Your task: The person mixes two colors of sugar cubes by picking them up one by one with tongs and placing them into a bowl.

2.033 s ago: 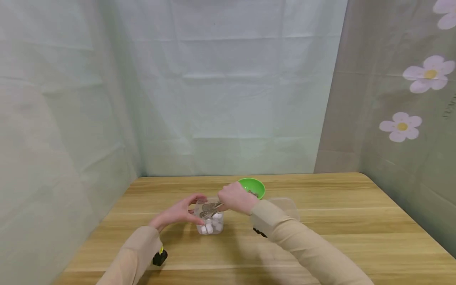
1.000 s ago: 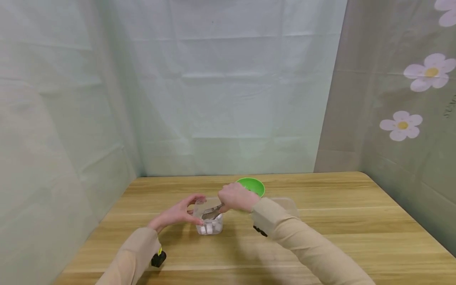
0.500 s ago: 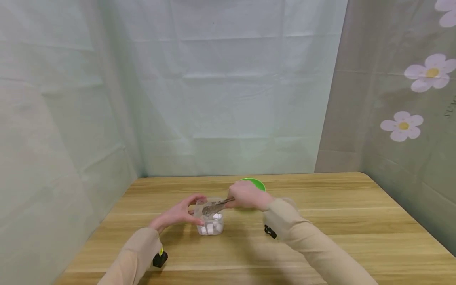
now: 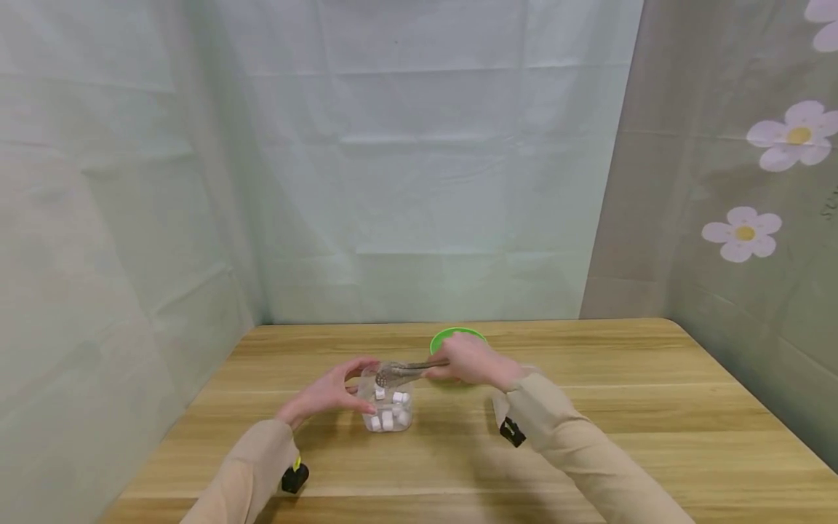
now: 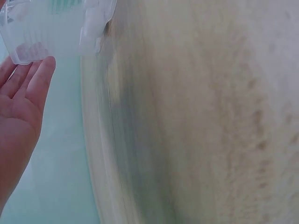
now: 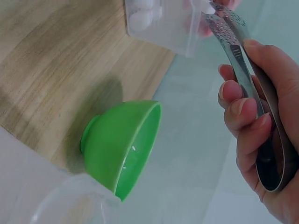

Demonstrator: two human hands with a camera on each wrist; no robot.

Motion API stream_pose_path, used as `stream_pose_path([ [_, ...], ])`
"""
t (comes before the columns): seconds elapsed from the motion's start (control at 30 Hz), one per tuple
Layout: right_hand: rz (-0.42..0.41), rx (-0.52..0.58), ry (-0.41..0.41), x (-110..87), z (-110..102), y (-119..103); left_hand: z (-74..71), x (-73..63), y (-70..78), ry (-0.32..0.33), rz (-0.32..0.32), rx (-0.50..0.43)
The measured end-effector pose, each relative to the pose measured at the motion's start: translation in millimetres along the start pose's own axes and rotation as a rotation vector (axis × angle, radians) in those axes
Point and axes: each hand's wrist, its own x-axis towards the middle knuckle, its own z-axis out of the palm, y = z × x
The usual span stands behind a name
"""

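Observation:
My left hand [image 4: 324, 393] holds a clear plastic container [image 5: 65, 32] from its left side, thumb on the near wall and fingertips at the far side. Several white cube-like pieces [image 4: 388, 420] lie inside it. In the right hand [image 4: 474, 360] is a pair of metal tongs [image 6: 240, 65] with perforated tips, gripped between thumb and curled fingers. Those tips hover over the container's opening, and in the right wrist view a white piece [image 6: 206, 6] shows at them. Close behind the right hand stands a green bowl [image 6: 112, 140], partly hidden by that hand in the head view.
Another clear plastic piece [image 6: 70, 200], perhaps a box or lid, lies right of the bowl, mostly behind the right sleeve [image 4: 556, 422]. The wooden table [image 4: 615, 378] ends at curtains behind and at both sides.
The tongs dipped into the container, then rose, and the right hand shifted rightward with them. More white pieces now show inside. My left hand has stayed on the container.

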Motion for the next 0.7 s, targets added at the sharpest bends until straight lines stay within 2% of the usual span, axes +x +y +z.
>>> stream_pose_path([
  [0.23, 0.091, 0.181, 0.012, -12.7, -9.5, 1.8, 0.9, -0.9, 3.7, 0.013, -0.019, 0.011],
  [0.33, 0.104, 0.242, 0.023, -18.6, -15.3, 5.7, 0.7, -1.7, 3.2, 0.017, -0.014, 0.003],
  [0.4, 0.096, 0.252, 0.039, -22.6, -20.2, 9.2, 0.4, -1.4, -0.8, 0.017, -0.010, -0.002],
  [0.7, 0.135, 0.268, 0.068, -45.2, -41.6, 30.2, 1.2, -2.1, 0.6, 0.021, 0.000, 0.001],
])
